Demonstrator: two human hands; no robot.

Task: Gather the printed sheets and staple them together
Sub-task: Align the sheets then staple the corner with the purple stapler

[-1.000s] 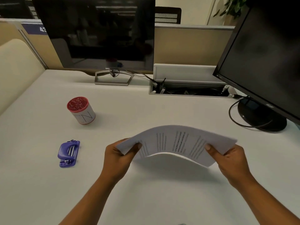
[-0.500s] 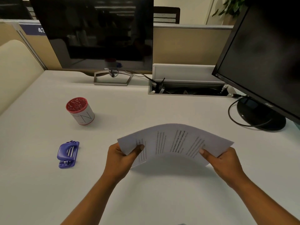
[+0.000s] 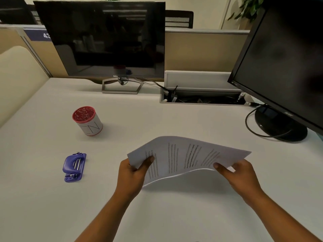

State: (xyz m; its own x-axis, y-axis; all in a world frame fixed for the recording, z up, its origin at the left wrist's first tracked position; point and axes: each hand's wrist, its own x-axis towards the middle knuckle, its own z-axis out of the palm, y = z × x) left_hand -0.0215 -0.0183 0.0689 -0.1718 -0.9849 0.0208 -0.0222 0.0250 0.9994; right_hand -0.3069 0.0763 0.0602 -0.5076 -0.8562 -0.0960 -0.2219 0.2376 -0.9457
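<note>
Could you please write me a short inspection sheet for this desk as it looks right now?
Surface: white desk, bare in front of the person.
Job's things: printed sheets held above the desk, bowed upward in the middle; purple stapler lying on the desk to the left, untouched.
Clutter: red-rimmed white cup behind the stapler.
Grippers: left hand pinches the sheets' left end; right hand pinches the right end.
Cables: black cable loops by the right monitor's base; more in the open cable tray.
Surroundings: two dark monitors, left and right; partition behind; plant beyond.
</note>
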